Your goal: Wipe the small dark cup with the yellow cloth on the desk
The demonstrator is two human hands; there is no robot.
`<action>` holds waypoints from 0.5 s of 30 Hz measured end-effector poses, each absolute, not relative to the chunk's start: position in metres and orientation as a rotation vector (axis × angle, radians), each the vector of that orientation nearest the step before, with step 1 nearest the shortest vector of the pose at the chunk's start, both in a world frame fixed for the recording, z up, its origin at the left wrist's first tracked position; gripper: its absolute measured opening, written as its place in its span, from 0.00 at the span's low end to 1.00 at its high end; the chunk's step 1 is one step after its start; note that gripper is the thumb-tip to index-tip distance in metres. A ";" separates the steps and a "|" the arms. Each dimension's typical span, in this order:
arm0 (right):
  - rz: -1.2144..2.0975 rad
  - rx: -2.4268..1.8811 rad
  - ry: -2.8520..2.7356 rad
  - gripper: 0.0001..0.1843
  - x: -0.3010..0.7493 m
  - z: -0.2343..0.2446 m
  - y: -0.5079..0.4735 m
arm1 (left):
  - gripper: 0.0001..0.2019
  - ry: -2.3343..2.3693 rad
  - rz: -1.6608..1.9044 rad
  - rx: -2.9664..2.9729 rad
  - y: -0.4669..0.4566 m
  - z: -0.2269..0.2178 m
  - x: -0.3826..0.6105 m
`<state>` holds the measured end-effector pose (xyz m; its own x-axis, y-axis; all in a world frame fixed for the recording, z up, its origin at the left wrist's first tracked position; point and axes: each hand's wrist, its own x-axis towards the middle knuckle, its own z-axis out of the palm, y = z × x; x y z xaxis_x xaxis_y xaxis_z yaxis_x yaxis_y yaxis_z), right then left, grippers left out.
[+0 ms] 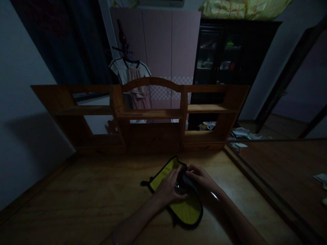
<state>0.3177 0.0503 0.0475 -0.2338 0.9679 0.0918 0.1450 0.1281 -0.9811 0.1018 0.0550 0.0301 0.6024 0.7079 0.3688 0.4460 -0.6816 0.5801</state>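
Note:
A yellow cloth [187, 211] with black edging and a small loop at one corner lies spread on the wooden tabletop [107, 183]. On top of it sits a dark, shiny, rounded object [180, 187], too dim to name. My left hand [167, 187] curls around this object from the left, thumb at the near side and fingers at the far side. From the right, my right hand [200, 177] pinches a folded-up part of the cloth, whose underside looks dark grey, against the object's right side.
Behind the cloth stands a wooden shelf unit [150, 114] with open compartments. A raised wooden edge [255, 180] runs along the right. Farther back are a pink wardrobe [158, 44], hanging clothes [133, 73] and a dark cabinet [230, 54]. The room is dim.

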 end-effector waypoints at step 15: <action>0.824 -1.184 -1.677 0.14 0.302 0.042 0.042 | 0.55 0.944 0.835 2.380 0.055 0.029 0.102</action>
<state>0.3020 0.0422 0.0420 -0.1405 0.9471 0.2886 0.3505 0.3202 -0.8801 0.1018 0.0552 0.0294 0.5835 0.7234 0.3692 0.4542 -0.6675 0.5900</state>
